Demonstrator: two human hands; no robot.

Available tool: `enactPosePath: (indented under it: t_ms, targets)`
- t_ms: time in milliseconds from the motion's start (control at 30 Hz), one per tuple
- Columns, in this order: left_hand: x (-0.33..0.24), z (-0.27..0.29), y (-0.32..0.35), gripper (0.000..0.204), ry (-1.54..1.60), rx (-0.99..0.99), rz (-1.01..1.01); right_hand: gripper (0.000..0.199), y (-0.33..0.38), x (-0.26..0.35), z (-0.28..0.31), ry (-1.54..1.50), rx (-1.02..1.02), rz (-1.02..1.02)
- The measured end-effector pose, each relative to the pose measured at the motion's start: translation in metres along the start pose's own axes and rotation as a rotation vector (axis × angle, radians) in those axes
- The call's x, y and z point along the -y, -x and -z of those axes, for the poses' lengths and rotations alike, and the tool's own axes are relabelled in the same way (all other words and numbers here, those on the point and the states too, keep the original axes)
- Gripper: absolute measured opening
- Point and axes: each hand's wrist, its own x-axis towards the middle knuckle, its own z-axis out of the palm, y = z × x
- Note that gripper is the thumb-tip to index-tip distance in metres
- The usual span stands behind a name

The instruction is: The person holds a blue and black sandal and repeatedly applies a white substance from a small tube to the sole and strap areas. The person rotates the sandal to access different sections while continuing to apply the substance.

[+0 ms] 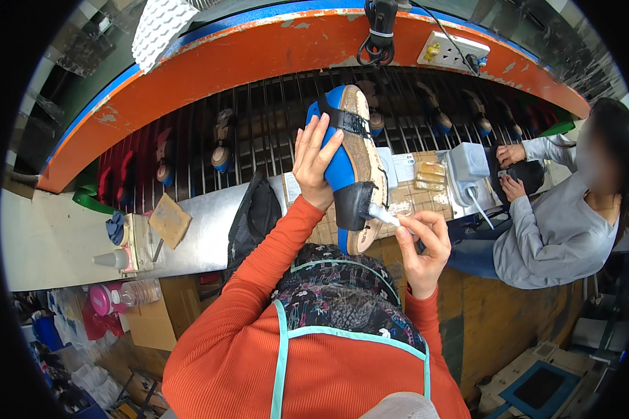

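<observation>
My left hand point(314, 159) grips a blue shoe last point(340, 167) from its left side, fingers laid across it. On the last is a sandal with a brown cork-like midsole point(362, 162), black straps point(353, 204) and a pale underside turned to the right. In my right hand point(426, 250), thumb and fingers pinch a small white brush point(383, 214). Its tip touches the sandal's underside beside the lower black strap. The sandal is held up over the bench, toe and heel pointing roughly away from and toward me.
Beyond the bench point(201, 215) runs a rack of metal rods point(258, 133) carrying several lasts, under an orange frame point(210, 63). A black cloth point(255, 213) lies left of me. At right stand a white container point(470, 162) and a seated co-worker point(559, 216) handling black material.
</observation>
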Motion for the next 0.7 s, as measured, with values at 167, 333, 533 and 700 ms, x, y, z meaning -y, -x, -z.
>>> enactPosePath:
  t_ms: [167,333,533,700]
  targets:
    - [0.0,-0.002,-0.001,0.048,0.007,0.019,0.038,0.019,0.006,-0.001,-0.002,-0.03,0.0,-0.012]
    - [-0.002,-0.004,0.0,0.05,0.023,0.033,0.081,0.02,0.011,-0.004,0.001,0.017,0.006,0.062]
    - [-0.007,-0.007,0.001,0.051,0.074,0.065,0.121,0.018,-0.002,-0.015,-0.005,-0.179,-0.141,0.01]
    - [-0.006,-0.009,0.003,0.055,0.054,0.106,0.172,0.018,0.003,-0.011,-0.005,-0.248,-0.056,-0.081]
